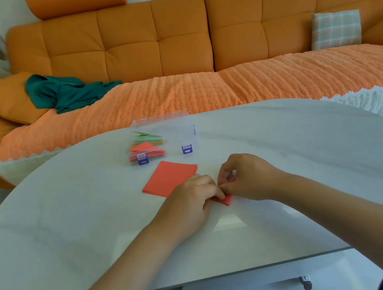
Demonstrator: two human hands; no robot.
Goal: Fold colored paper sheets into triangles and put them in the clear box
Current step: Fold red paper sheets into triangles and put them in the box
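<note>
Two forearms reach over one white table (73,224). One clear box (183,133) stands near its far edge, with two purple latches (187,149) in front and several folded triangles (143,147), red and green, inside at its left end. One stack of red sheets (168,178) lies just before the box. One small folded red paper (225,200), mostly covered, lies on the table between the left hand (193,195) and the right hand (247,178), and both pinch it with curled fingers.

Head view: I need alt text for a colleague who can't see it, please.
The left hand and right hand pinch a small red folded paper on the white oval table. A stack of flat red paper sheets lies just beyond the left hand, and behind it a clear plastic box with purple latches holds red and green folded triangles.
</note>
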